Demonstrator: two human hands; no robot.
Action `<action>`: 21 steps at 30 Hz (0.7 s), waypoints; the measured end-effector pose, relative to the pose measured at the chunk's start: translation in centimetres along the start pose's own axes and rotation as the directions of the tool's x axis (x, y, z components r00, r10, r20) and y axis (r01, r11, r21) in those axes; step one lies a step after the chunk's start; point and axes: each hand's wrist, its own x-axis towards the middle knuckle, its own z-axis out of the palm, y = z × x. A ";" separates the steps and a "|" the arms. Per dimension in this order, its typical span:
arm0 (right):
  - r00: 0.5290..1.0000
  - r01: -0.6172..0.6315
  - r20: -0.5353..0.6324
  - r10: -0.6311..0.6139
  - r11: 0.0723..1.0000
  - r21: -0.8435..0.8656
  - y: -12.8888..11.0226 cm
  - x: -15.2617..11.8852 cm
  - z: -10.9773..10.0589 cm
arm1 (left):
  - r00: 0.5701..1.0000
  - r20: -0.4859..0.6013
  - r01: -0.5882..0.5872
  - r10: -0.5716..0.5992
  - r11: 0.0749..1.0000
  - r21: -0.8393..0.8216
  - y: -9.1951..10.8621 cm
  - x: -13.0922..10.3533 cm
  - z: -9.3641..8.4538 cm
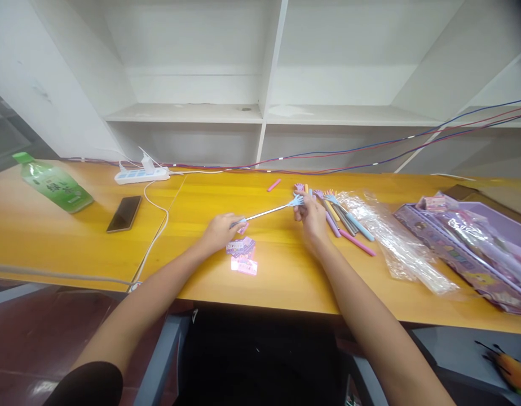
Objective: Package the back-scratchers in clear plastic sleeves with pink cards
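A thin metal rod with a blue hand-shaped head (296, 201) stretches between my two hands above the yellow table (210, 197). My left hand (223, 230) is closed on the rod's left end. At the blue head, the fingers of my right hand (310, 216) pinch the other end. Small pink and purple printed cards (244, 265) lie just below my left hand. Beside my right hand is a pile of similar sticks with coloured handles (347, 217) and hand-shaped heads. A short pink tube (274, 185) lies behind the rod.
Clear plastic sleeves (396, 242) and a purple box (459, 254) holding wrapped items are at the right. On the left are a green bottle (57, 185), a phone (124, 214) and a power strip (142, 175) with white cables. White shelves rise behind the table.
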 end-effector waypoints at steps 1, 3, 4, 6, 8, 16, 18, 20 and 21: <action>1.000 -0.002 0.006 0.002 1.000 0.003 0.0 0.0 0.0 | 1.000 0.001 0.005 -0.005 1.000 0.002 0.0 0.0 0.0; 1.000 -0.006 0.013 0.006 1.000 0.001 0.0 -0.1 0.0 | 1.000 0.000 0.004 -0.004 1.000 0.001 0.0 0.0 -0.1; 1.000 -0.007 0.014 0.007 1.000 -0.001 0.0 -0.1 0.1 | 1.000 -0.001 0.002 -0.002 1.000 0.001 0.0 0.0 -0.1; 1.000 -0.009 0.020 0.009 1.000 -0.004 -0.1 -0.1 0.1 | 1.000 -0.003 -0.006 0.006 1.000 0.001 0.1 -0.1 -0.1; 0.999 -0.008 0.031 0.008 1.000 0.000 -0.2 -0.2 0.1 | 1.000 -0.002 -0.010 0.010 1.000 -0.003 0.1 -0.1 -0.1; 0.999 -0.016 0.049 0.016 1.000 0.003 -0.5 -0.6 0.6 | 1.000 -0.006 0.006 -0.006 1.000 -0.006 0.0 -0.1 -0.1; 0.999 -0.018 0.045 0.018 1.000 -0.005 -0.6 -0.7 0.8 | 1.000 -0.012 0.008 -0.008 1.000 0.001 -0.1 -0.1 0.0; 0.998 -0.020 0.052 0.021 1.000 -0.017 -0.7 -0.9 1.1 | 1.000 -0.018 0.011 -0.011 1.000 0.008 -0.2 -0.1 0.1; 0.998 -0.022 0.060 0.023 1.000 -0.022 -0.7 -1.0 1.2 | 1.000 -0.019 0.011 -0.011 1.000 0.009 -0.3 -0.1 0.2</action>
